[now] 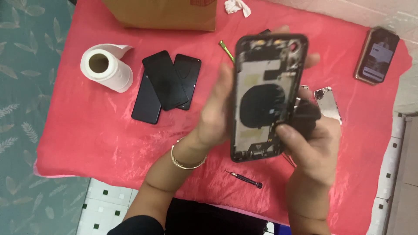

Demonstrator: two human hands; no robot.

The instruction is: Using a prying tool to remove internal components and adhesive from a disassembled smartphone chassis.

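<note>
You hold an opened phone housing (pixel 266 98) upright above a red cloth (pixel 87 130), your left hand (pixel 215 113) gripping its left edge, fingers wrapped behind. Your right hand (pixel 311 143) pinches its lower right edge, thumb in front, while clutching a dark object I cannot identify. Beyond your left fingers lie three black phone screens (pixel 165 85) and a paper roll (pixel 106 67); a small screwdriver (pixel 244 179) lies below your hands.

Both forearms raised side by side. Left hand (pixel 215 115) curled, fingers (pixel 311 58) wrapped round behind; right hand (pixel 311 141) closed, thumb pressed forward, bangle on left wrist.
</note>
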